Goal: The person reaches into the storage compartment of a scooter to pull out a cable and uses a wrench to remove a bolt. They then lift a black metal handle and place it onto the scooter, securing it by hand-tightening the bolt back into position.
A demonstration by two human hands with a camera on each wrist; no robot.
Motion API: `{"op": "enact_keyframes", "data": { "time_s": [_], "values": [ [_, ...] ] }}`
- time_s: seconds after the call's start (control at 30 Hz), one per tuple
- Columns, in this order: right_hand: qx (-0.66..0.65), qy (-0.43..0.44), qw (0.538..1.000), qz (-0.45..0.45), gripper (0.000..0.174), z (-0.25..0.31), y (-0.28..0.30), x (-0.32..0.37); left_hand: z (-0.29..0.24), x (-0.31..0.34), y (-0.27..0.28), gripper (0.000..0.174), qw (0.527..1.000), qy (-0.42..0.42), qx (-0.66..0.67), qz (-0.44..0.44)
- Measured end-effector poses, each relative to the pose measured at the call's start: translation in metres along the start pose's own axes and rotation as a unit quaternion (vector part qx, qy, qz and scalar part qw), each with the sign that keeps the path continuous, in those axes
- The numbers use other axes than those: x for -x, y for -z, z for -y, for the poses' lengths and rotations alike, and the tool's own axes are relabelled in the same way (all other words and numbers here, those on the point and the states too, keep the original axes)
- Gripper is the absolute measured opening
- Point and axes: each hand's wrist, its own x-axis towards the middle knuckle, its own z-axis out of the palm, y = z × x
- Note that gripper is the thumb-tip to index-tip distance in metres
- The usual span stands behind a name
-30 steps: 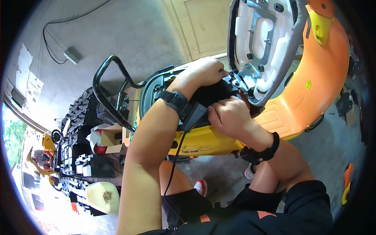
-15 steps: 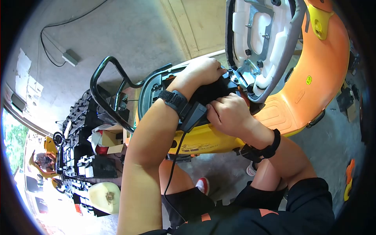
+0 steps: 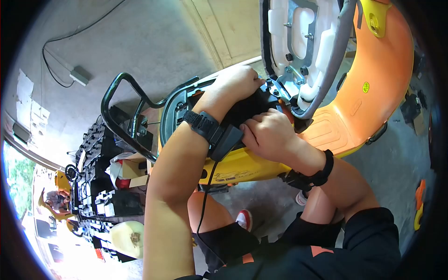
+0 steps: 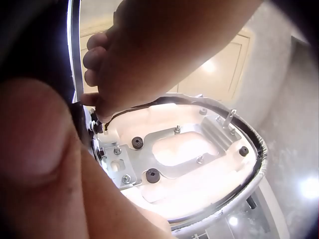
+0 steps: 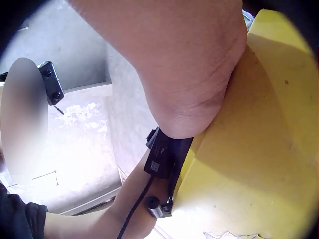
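In the head view, my left hand (image 3: 235,83) is at the far side of a dark compartment in the yellow vehicle body (image 3: 233,172), fingers curled at its black rim near the hinge (image 3: 280,90). My right hand (image 3: 270,135) grips the near side, knuckles up, fingertips hidden. The left wrist view shows my left hand (image 4: 134,55) with curled fingertips and the thumb by the hinge; my right hand (image 4: 45,149) fills the foreground. The raised seat (image 3: 303,51) shows its white underside. In the right wrist view, my right hand (image 5: 189,64) lies against yellow bodywork (image 5: 249,139).
A black tubular rail (image 3: 109,102) rises at the vehicle's left end, and an orange panel (image 3: 378,84) curves along the right. Black batteries (image 3: 93,163), an open carton (image 3: 133,170) and a pale container (image 3: 127,239) stand left. A cable (image 3: 203,210) hangs from my left wrist device.
The raised seat and the vehicle have shifted slightly left in the head view, along with both hands. The curled fingers look unchanged.
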Motion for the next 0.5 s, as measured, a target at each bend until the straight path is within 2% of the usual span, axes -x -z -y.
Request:
{"op": "enact_keyframes", "data": {
  "time_s": [0.13,0.27,0.5],
  "values": [
    [-0.003,0.003,1.000,-0.005,0.027,0.0003,-0.0001,-0.0003,-0.0022,-0.0021,-0.0010,0.041,0.999,0.038,-0.006,0.033],
    [-0.008,0.005,1.000,-0.005,0.028,0.0007,0.0015,-0.0007,-0.0040,-0.0023,-0.0004,0.045,0.998,0.037,-0.037,0.038],
    [-0.002,0.005,1.000,-0.010,0.028,0.0008,0.0005,-0.0005,-0.0009,-0.0039,0.0020,0.048,0.995,0.063,0.013,0.072]
  ]
}}
